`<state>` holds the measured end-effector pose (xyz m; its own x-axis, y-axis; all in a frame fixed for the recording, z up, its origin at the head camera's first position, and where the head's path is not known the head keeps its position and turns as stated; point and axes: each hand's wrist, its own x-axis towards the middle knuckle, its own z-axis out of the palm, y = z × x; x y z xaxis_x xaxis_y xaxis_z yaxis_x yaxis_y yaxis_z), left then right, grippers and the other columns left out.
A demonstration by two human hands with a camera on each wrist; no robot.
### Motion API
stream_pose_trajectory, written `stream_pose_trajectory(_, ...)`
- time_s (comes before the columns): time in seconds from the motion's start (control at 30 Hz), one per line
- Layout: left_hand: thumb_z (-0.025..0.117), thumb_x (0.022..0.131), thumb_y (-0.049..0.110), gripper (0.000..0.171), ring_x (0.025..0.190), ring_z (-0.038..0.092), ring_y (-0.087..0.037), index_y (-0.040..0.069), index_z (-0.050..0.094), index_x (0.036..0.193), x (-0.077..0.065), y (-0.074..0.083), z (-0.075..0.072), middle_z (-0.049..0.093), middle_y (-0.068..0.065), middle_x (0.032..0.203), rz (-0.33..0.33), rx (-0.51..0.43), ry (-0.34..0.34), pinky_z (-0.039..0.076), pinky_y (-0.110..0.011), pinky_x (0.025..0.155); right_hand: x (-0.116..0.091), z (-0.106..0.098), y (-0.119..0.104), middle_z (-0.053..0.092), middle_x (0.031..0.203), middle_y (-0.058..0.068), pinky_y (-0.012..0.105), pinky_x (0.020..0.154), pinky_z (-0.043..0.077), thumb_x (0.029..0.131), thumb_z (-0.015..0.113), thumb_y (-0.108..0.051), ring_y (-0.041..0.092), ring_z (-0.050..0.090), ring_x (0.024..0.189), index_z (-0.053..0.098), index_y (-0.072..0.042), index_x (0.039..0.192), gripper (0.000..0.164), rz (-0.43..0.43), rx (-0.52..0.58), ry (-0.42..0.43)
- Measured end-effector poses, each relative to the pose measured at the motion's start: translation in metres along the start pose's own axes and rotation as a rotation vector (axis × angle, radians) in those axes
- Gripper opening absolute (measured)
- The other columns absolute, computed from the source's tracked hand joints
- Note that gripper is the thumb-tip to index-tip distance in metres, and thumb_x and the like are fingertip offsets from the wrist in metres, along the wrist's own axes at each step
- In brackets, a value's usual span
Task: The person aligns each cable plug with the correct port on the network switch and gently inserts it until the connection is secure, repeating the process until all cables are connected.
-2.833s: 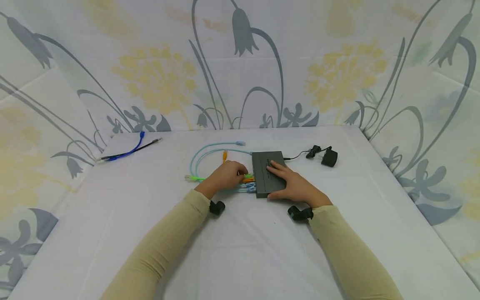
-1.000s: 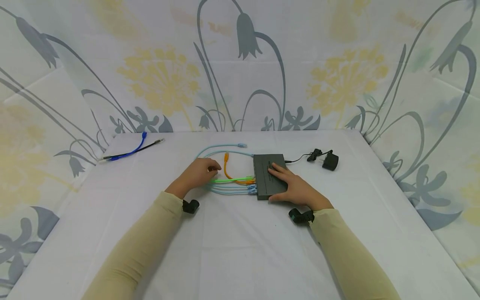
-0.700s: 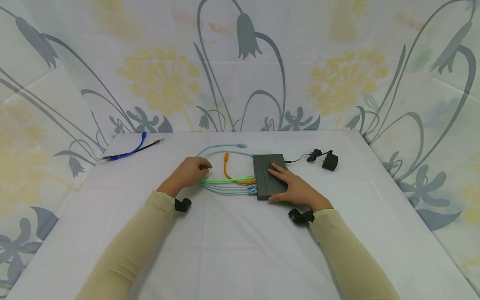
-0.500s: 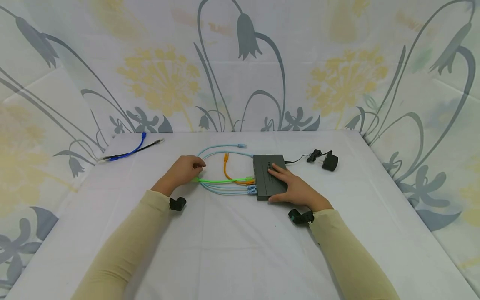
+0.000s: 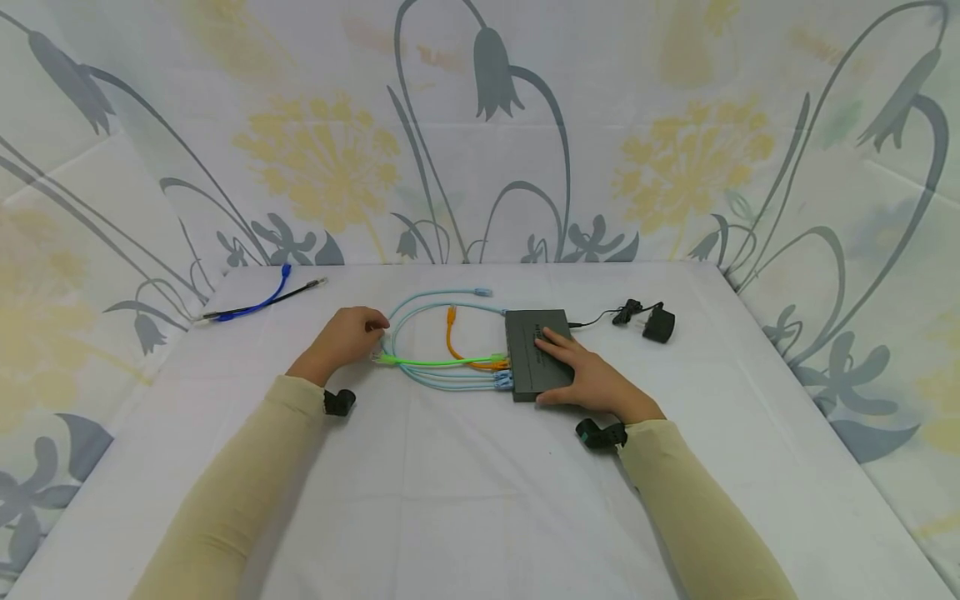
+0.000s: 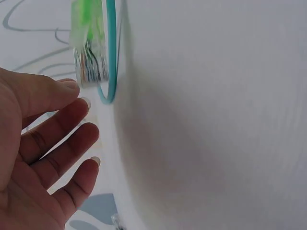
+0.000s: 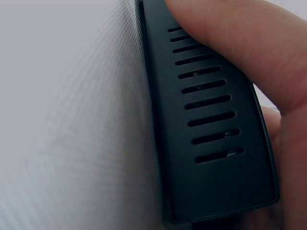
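Note:
A dark grey network switch (image 5: 538, 367) lies flat with several cables plugged into its left side. My right hand (image 5: 592, 377) holds it, fingers spread over the top and the thumb (image 7: 240, 36) against its slotted side. My left hand (image 5: 342, 337) is by the cables' left ends, fingers loosely bent and holding nothing. Its thumb tip (image 6: 69, 88) is right below the clear plug (image 6: 91, 62) of the green network cable (image 5: 435, 362). Light blue cables (image 5: 435, 379) loop around to the switch's far corner. A short orange cable (image 5: 451, 333) bends upward inside the loop.
A black power adapter (image 5: 658, 322) on a thin cord connects at the switch's right. Toward the back left lie a blue cable (image 5: 270, 298) and a black cable (image 5: 300, 289), crossing. A flowered cloth (image 5: 480, 183) hangs behind the white-covered table (image 5: 465, 500).
My left hand has left the plugs at the switch and moved left along the green cable to beyond its free end, uncovering the cables. My right hand stays on the switch.

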<state>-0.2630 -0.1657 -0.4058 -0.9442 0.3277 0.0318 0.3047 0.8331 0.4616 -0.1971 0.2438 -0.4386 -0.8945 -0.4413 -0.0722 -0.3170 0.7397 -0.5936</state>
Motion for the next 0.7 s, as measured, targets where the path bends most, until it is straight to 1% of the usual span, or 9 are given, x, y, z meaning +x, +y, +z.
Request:
stream_pose_trajectory(0.37,0.053,0.093,0.010,0.027,0.097,0.061,-0.033,0.000,0.068,0.112,0.002,-0.025,-0.012,0.067,-0.020,0.105,-0.063,0.043,0.037,0.049,-0.047,0.085,0.001,0.002,0.002,0.007,0.163,-0.016,0.063,0.114,0.023,0.070,0.075,-0.065,0.032,0.009,0.151,0.026,-0.036,0.153,0.101,0.002,0.011,0.005)
stream_pose_trajectory(0.57,0.052,0.093,0.012,0.029,0.104,0.058,-0.037,-0.002,0.065,0.116,0.000,-0.037,-0.022,0.065,-0.023,0.111,-0.114,0.051,0.019,0.047,-0.050,0.090,0.001,0.002,0.002,0.006,0.163,-0.016,0.063,0.113,0.023,0.070,0.075,-0.066,0.032,0.008,0.151,0.025,-0.036,0.153,0.101,0.003,0.003,0.002)
stream_pose_trajectory(0.7,0.051,0.094,0.014,0.030,0.105,0.057,-0.036,0.000,0.063,0.118,-0.001,-0.044,-0.025,0.062,-0.023,0.115,-0.166,0.040,-0.008,0.046,-0.050,0.091,0.001,0.001,0.001,0.007,0.163,-0.016,0.063,0.114,0.023,0.070,0.075,-0.065,0.032,0.008,0.151,0.025,-0.036,0.153,0.101,0.003,0.003,0.000)
